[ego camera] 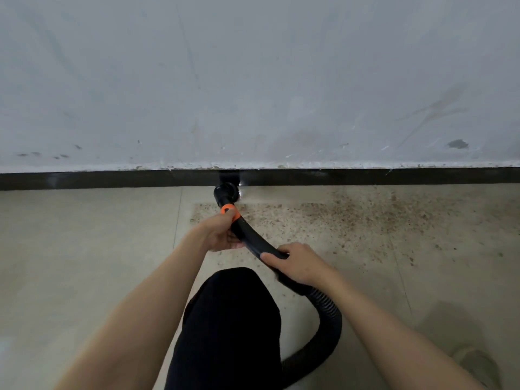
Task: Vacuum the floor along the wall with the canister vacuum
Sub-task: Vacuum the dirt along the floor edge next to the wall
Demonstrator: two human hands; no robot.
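Note:
A black vacuum hose handle [253, 240] with an orange collar [228, 210] ends in a round black brush nozzle [226, 191] that touches the floor at the dark baseboard [112, 180]. My left hand [221, 235] grips the handle just behind the orange collar. My right hand [295, 264] grips the handle lower down, where the ribbed hose [327, 322] begins. The hose loops down and back behind my black-clad knee [230, 319]. Brown dust and crumbs [351, 218] cover the tiles to the right of the nozzle. The canister is out of view.
A scuffed grey-white wall [253, 80] fills the upper half. Beige floor tiles [84, 235] left of the nozzle look free of crumbs. A shoe [475, 361] shows at the lower right.

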